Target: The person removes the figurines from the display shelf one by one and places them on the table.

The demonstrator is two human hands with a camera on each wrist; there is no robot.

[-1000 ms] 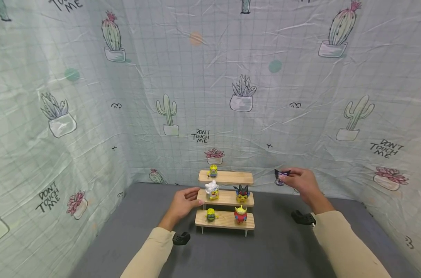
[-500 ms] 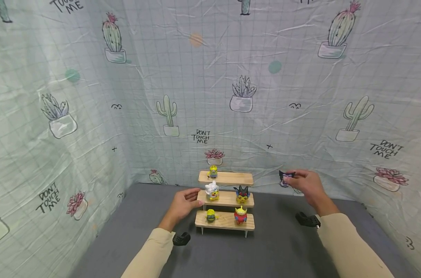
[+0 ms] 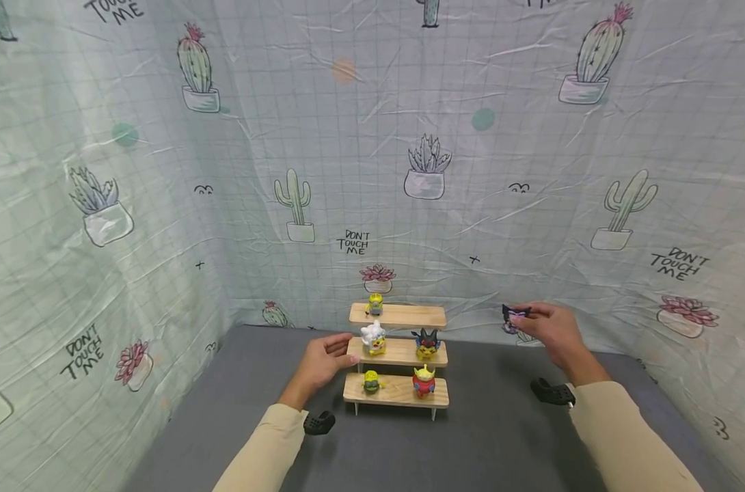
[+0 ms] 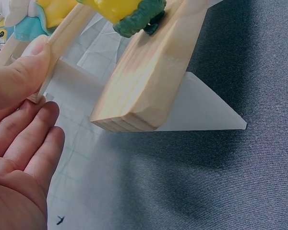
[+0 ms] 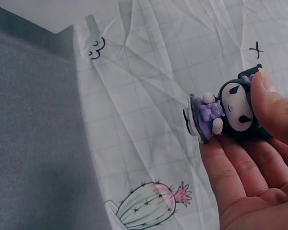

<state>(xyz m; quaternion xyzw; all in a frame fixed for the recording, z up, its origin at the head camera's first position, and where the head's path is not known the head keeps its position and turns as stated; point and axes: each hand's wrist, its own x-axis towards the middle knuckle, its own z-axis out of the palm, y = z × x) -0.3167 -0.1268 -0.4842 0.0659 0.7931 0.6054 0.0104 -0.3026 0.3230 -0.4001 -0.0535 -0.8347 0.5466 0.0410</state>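
Note:
My right hand (image 3: 556, 329) pinches a small figurine (image 5: 235, 108) with a black hood, white face and purple dress. In the head view the figurine (image 3: 512, 319) is in the air, right of a three-step wooden display stand (image 3: 403, 351). My left hand (image 3: 320, 361) grips the left end of the middle shelf, thumb on top and fingertips (image 4: 50, 112) at its underside. On that shelf stand a white-hooded yellow figurine (image 3: 374, 339) and a black-hooded yellow one (image 3: 428, 344). A minion figurine (image 3: 375, 305) occupies the top shelf's left side.
The lowest shelf (image 3: 397, 391) bears a green-and-yellow figurine (image 3: 371, 383) at left and a red figurine (image 3: 424, 383) with a yellow-green head at right. White supports (image 4: 201, 108) hold up the shelves on the grey table (image 3: 483, 437). A cactus-print sheet (image 3: 372, 150) hangs behind and at the sides.
My right hand has moved a little to the right, taking the hooded figurine farther from the stand. The left hand keeps its place on the middle shelf.

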